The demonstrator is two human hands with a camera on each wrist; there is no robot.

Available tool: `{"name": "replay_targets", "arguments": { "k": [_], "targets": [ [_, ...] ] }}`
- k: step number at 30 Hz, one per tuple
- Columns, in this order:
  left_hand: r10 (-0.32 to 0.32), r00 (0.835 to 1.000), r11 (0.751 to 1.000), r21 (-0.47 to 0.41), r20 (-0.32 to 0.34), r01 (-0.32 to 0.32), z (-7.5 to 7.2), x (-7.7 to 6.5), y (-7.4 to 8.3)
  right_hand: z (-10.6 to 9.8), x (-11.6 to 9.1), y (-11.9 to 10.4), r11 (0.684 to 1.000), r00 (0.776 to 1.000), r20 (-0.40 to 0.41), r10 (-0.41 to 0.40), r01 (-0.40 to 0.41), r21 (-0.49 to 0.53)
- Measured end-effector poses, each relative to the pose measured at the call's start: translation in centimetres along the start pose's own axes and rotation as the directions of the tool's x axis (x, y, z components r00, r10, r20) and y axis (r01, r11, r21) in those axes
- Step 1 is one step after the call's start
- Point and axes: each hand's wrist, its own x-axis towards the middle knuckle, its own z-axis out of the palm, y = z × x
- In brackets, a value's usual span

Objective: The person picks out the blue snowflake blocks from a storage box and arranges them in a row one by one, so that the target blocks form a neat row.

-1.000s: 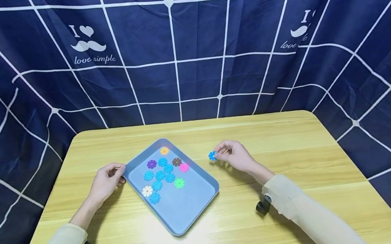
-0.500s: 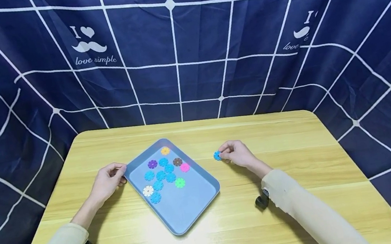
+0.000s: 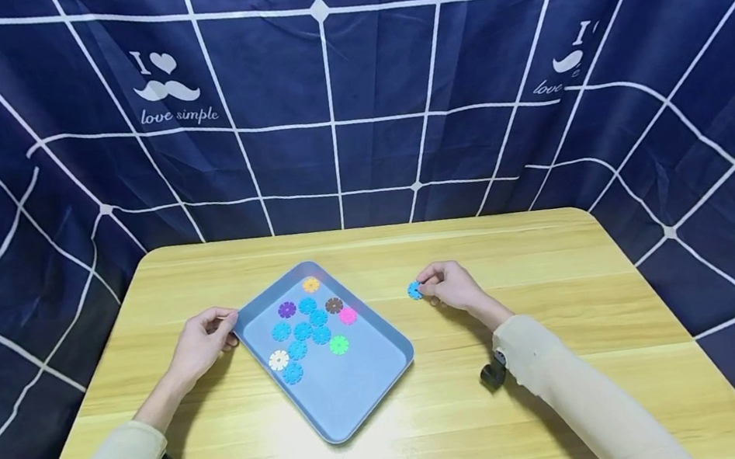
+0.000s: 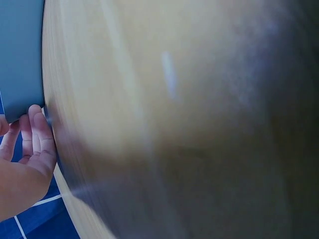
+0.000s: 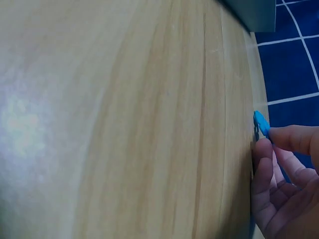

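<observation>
A grey-blue tray (image 3: 368,386) lies at a slant on the wooden table. My left hand (image 3: 203,339) pinches its left corner between thumb and fingers; the left wrist view shows the fingers (image 4: 42,129) at the tray's edge. To the right of the tray, my right hand (image 3: 451,286) pinches a blue notched plastic disc (image 3: 414,290) between thumb and fingertips. Seen from the right wrist, that disc stands nearly edge-on, just off or at the tabletop; I cannot tell which. Inside the tray lie several blue discs (image 3: 302,331), plus a green disc (image 3: 339,345) and a pink disc (image 3: 347,315).
Also in the tray are an orange disc (image 3: 311,284), a purple disc (image 3: 287,309), a brown disc (image 3: 333,305) and a cream disc (image 3: 278,360). Bare table (image 3: 506,265) extends right of the right hand. A dark blue gridded curtain (image 3: 286,154) surrounds the table's back and sides.
My right hand has shifted slightly to the right, away from the tray, carrying the blue disc. The left hand and the tray have stayed in place.
</observation>
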Motion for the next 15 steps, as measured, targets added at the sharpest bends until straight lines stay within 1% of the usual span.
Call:
{"name": "replay_targets", "arguments": {
  "k": [6, 11, 15],
  "targets": [
    [0.011, 1.000, 1.000, -0.025, 0.006, -0.010, 0.20, 0.06, -0.33, -0.08, -0.13, 0.07, 1.000, 1.000, 0.001, 0.010, -0.010, 0.004],
    [-0.001, 1.000, 1.000, -0.029, 0.003, 0.001, 0.18, 0.04, -0.63, -0.11, -0.04, 0.26, 1.000, 1.000, -0.006, 0.000, 0.000, -0.019],
    [0.004, 1.000, 1.000, -0.028, 0.004, -0.004, 0.17, 0.05, -0.71, -0.28, -0.30, 0.11, 0.999, 1.000, -0.022, -0.013, 0.012, -0.032]
  ]
}}
